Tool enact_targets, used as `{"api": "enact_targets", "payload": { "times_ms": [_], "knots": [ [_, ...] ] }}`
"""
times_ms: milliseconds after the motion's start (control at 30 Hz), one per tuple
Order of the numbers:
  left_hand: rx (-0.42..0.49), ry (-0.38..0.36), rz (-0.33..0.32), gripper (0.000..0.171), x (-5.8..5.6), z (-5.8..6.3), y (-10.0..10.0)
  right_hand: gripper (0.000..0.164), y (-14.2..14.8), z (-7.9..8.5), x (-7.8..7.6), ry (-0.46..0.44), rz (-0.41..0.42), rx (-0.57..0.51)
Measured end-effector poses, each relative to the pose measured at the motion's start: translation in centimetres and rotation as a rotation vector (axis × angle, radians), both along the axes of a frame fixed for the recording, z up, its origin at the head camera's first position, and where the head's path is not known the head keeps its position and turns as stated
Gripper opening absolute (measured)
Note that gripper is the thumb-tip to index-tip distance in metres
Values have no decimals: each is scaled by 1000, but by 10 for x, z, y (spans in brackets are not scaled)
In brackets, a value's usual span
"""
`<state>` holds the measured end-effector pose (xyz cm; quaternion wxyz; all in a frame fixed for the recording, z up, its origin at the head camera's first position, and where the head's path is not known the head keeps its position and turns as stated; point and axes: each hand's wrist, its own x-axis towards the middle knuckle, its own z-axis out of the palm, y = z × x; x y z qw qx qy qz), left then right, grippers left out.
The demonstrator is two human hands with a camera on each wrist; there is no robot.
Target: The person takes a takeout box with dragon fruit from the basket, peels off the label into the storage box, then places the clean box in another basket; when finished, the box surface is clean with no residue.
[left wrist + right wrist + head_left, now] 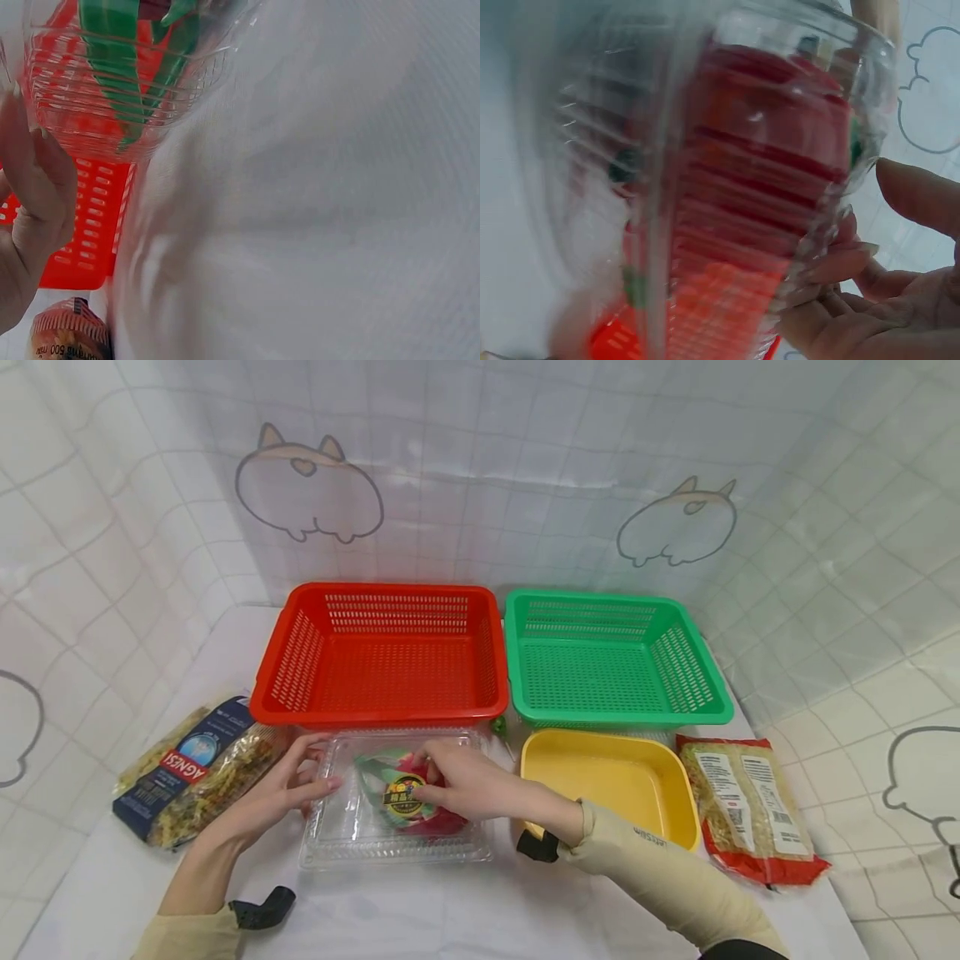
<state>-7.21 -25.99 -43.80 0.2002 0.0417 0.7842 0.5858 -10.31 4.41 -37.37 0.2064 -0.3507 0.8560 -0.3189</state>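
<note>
A clear plastic clamshell box [337, 831] lies on the table, with a red and green fruit, perhaps a dragon fruit [757, 150], inside. A round black and gold sticker [403, 795] is on its lid. My left hand [281, 789] is at the box's left edge, thumb and forefinger reaching onto the lid. In the left wrist view its fingers [41, 187] are slightly bent beside the ribbed box wall. My right hand [472, 781] rests on the lid over the fruit, its bent fingers touching the plastic. In the right wrist view the thumb is apart from the fingers.
Behind the box stand a red basket [405, 681] and a green basket [592, 681]. A yellow bin [600, 760] is under the right forearm. Pasta bags [202, 768] lie at left, and a red-ended noodle packet [753, 806] at right. A small green object [498, 725] sits between the baskets.
</note>
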Motion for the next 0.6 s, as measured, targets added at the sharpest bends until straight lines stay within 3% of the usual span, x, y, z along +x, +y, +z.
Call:
{"api": "enact_targets", "payload": {
  "times_ms": [267,600],
  "knots": [
    [-14,-16,1,71,1,2,0,22,-10,0,-4,16,-28,79],
    [-11,-12,2,71,3,0,-1,14,-10,-2,-8,1,-21,99]
  ]
}}
